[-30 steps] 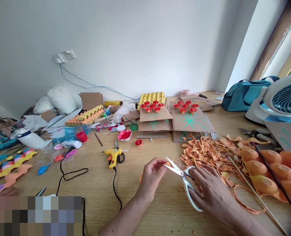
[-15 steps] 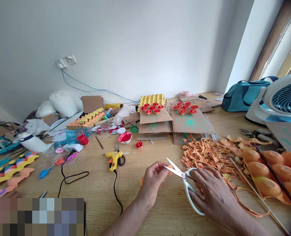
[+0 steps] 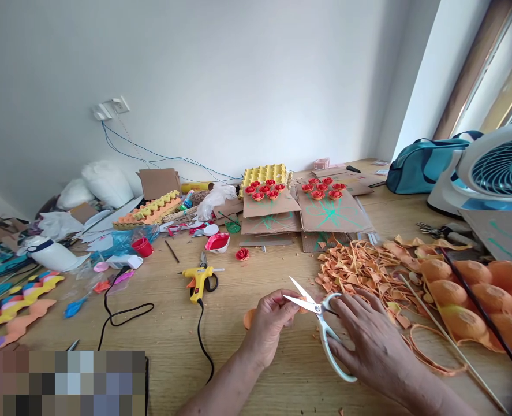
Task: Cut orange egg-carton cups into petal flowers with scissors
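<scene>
the right hand (image 3: 368,335) is clamped on the scissors (image 3: 325,323), fingers through the white loops, blades apart and pointing toward the left hand (image 3: 271,320). the left hand pinches a small orange piece (image 3: 302,304) at its fingertips, right at the blades. a round orange bit (image 3: 249,318) lies on the table (image 3: 173,358), touching the far side of the left hand.

just beyond the right hand is a heap of orange scraps (image 3: 359,268). to that hand's right an orange egg tray (image 3: 476,300) lies domes up, a thin stick (image 3: 450,341) and a dark rod (image 3: 481,309) across it.

well beyond both hands, cardboard sheets (image 3: 303,211) carry red paper roses (image 3: 264,190); a yellow egg tray (image 3: 266,172) behind them looks empty. left of the left hand lies a yellow glue gun (image 3: 198,277); farther off, a white dish (image 3: 217,241) holds red paint, and a red cup (image 3: 143,247) whose inside i cannot see.
</scene>
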The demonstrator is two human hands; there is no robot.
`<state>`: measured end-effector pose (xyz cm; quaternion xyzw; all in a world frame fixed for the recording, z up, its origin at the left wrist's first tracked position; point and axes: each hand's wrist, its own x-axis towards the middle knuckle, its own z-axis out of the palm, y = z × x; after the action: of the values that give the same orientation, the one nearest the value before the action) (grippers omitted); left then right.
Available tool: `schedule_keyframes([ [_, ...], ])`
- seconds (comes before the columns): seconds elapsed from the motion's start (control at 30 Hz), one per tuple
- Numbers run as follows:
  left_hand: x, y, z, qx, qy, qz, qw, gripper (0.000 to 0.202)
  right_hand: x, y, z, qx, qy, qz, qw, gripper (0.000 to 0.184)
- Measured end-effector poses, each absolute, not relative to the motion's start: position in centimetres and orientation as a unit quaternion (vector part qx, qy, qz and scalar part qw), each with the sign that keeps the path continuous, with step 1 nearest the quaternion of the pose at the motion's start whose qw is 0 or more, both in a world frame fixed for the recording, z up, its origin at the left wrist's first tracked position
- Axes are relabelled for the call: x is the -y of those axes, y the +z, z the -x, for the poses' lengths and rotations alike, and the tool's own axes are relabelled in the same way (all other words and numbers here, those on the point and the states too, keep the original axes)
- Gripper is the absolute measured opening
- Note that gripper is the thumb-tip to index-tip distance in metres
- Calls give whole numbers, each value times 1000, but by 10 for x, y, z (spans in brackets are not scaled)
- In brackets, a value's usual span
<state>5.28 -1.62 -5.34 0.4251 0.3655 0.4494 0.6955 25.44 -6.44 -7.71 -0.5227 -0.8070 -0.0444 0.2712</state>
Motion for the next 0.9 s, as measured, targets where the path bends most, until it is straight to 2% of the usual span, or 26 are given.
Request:
schedule_keyframes([
  [0.33, 19, -52, -53, -355, 418, -407, 730, 30, 65, -76, -257, 824, -13, 497, 271, 30],
  [0.9, 19, -47, -51, -345, 416, -424, 727, 29, 69, -68, -254, 834, 14, 462, 300, 16],
])
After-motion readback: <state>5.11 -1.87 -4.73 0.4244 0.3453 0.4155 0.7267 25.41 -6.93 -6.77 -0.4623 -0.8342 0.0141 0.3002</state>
